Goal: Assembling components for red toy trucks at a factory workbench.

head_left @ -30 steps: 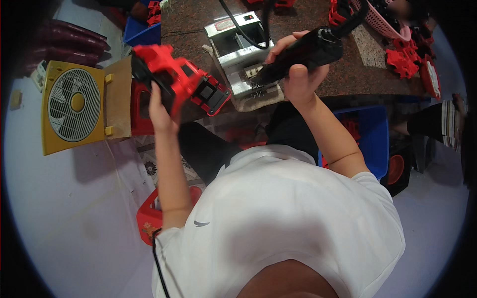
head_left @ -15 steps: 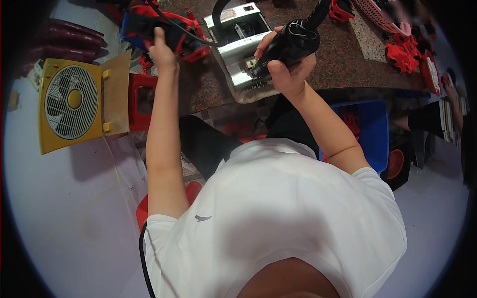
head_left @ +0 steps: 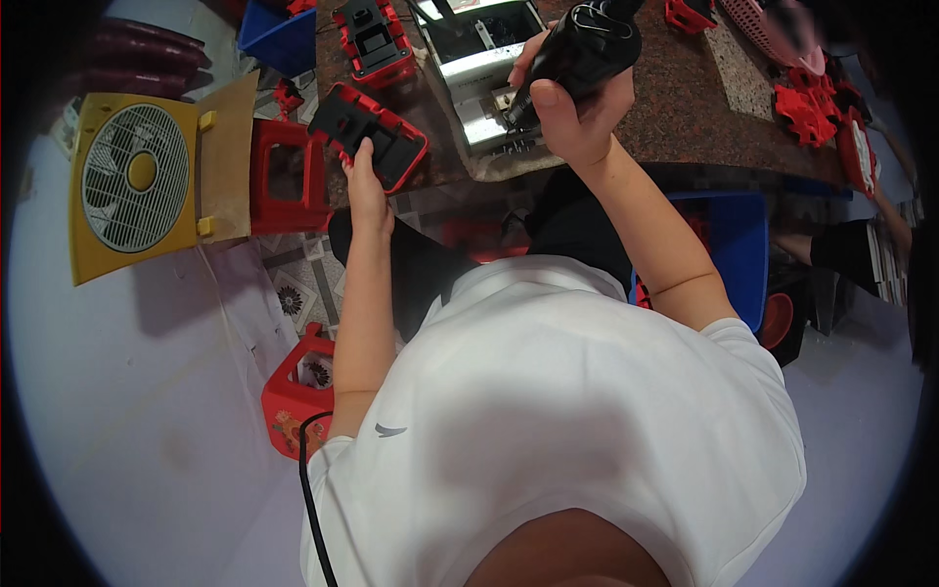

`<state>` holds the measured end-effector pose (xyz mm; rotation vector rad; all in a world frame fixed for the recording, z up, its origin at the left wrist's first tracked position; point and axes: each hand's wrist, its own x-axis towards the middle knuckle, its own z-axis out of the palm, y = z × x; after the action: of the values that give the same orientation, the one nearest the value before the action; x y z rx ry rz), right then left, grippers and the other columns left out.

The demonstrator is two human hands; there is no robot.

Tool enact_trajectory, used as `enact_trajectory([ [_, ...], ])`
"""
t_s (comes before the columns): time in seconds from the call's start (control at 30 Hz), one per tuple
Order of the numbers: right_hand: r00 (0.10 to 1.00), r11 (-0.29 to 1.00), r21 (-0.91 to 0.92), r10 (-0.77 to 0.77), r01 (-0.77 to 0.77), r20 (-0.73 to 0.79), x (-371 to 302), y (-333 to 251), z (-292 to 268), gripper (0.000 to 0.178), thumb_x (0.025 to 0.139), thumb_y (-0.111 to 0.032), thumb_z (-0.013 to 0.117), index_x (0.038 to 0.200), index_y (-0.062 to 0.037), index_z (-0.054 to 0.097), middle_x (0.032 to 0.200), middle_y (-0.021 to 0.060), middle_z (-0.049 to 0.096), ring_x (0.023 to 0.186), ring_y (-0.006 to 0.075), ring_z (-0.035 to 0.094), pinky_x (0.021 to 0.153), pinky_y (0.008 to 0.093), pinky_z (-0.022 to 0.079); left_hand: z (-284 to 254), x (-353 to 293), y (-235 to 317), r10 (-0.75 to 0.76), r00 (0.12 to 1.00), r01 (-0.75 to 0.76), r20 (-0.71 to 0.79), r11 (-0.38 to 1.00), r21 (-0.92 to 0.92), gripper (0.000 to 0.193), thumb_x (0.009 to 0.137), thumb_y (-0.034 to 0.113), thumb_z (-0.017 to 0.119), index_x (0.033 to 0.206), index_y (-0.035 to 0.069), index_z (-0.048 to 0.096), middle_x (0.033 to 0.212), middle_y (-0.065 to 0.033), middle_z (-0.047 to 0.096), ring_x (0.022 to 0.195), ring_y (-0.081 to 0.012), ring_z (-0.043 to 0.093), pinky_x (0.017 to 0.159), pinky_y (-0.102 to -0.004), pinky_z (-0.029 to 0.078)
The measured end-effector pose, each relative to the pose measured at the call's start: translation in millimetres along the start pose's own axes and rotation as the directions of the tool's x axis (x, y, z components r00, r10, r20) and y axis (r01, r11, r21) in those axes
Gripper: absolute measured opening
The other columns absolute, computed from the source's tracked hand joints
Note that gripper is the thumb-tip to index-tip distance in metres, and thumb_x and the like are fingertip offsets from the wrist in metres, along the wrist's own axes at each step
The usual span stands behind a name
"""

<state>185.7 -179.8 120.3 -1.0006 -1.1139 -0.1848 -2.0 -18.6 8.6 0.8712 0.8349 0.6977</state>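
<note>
My left hand (head_left: 369,201) is closed round the near-left edge of a red and black plastic housing (head_left: 399,155), its thumb on the black face. The housing is at the table's left front edge. A similar red and black housing (head_left: 375,44) lies on the table beyond it. In my right hand (head_left: 592,122) is a black electric screwdriver (head_left: 585,59), fingers wrapped round its body. Its tip points down at the front of a white and metal screw feeder (head_left: 489,68), by the small brass-coloured part; I cannot tell whether they touch.
A blue bin (head_left: 279,44) and a red stool (head_left: 311,191) stand left of the brown speckled table (head_left: 675,127), near a yellow fan (head_left: 137,181). Red parts (head_left: 807,112) and a pink basket (head_left: 748,29) lie at right. A blue crate (head_left: 743,259) is below. Another person's arm (head_left: 892,220) shows far right.
My left hand has come back toward me from the far left, bringing a housing to the table's front edge. My right hand keeps the screwdriver at the screw feeder, and the view has shifted slightly.
</note>
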Motion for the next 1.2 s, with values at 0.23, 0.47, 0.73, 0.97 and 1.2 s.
enact_trajectory([
  [0.23, 0.967, 0.965, 0.092, 0.237, -0.245, 0.09, 39, -20, 14, 0.035, 0.089, -0.033, 0.066, 0.1, -0.0059, 0.047, 0.075, 0.0042, 0.057, 0.061, 0.0102, 0.056, 0.053, 0.0242, 0.046, -11, 15, 25, -0.071, 0.98, 0.062, 0.188, 0.997, 0.053, 0.042, 0.087, 0.015, 0.065, 0.12, 0.006, 0.04, 0.12, -0.0108, 0.055, 0.106, -0.0219, 0.06, 0.09, -0.0377, 0.052],
  [0.47, 0.949, 0.776, 0.557, -0.303, 0.297, -0.084, 53, 1, 56, 0.039, 0.091, -0.039, 0.062, 0.099, -0.005, 0.045, 0.071, 0.0058, 0.057, 0.056, 0.0113, 0.056, 0.049, 0.0243, 0.046, -5, 1, 4, -0.006, 0.981, -0.038, 0.196, 0.975, 0.22, 0.052, 0.085, 0.016, 0.066, 0.125, 0.009, 0.035, 0.123, -0.0091, 0.052, 0.11, -0.0224, 0.057, 0.095, -0.0444, 0.048],
  [0.73, 0.996, 0.985, 0.159, 0.059, -0.068, 0.061, 41, -28, 66, 0.043, 0.089, -0.04, 0.065, 0.101, -0.0041, 0.045, 0.073, 0.0063, 0.057, 0.057, 0.012, 0.055, 0.051, 0.0255, 0.048, -1, -6, 6, 0.003, 0.984, -0.031, 0.18, 0.988, 0.149, 0.062, 0.08, 0.018, 0.071, 0.128, 0.008, 0.033, 0.119, -0.0098, 0.05, 0.106, -0.0192, 0.054, 0.09, -0.0358, 0.048],
  [0.97, 0.989, 0.994, 0.091, 0.039, -0.053, 0.144, 38, -21, 76, 0.039, 0.086, -0.025, 0.07, 0.106, -0.0022, 0.046, 0.079, 0.006, 0.057, 0.065, 0.0134, 0.057, 0.057, 0.0268, 0.048, -2, -5, 8, 0.035, 0.976, -0.063, 0.216, 0.99, 0.123, 0.06, 0.08, 0.015, 0.071, 0.126, 0.007, 0.033, 0.119, -0.0107, 0.051, 0.105, -0.0201, 0.056, 0.089, -0.0349, 0.049],
  [1.2, 0.971, 0.974, 0.14, 0.148, -0.176, 0.189, 24, -15, 78, 0.042, 0.086, -0.015, 0.069, 0.116, 0.0009, 0.045, 0.086, 0.0065, 0.057, 0.071, 0.0127, 0.058, 0.062, 0.026, 0.048, 0, -2, 6, 0.022, 0.982, -0.054, 0.19, 0.985, 0.164, 0.063, 0.079, 0.015, 0.071, 0.127, 0.007, 0.032, 0.118, -0.0118, 0.052, 0.105, -0.0216, 0.058, 0.086, -0.0367, 0.051],
])
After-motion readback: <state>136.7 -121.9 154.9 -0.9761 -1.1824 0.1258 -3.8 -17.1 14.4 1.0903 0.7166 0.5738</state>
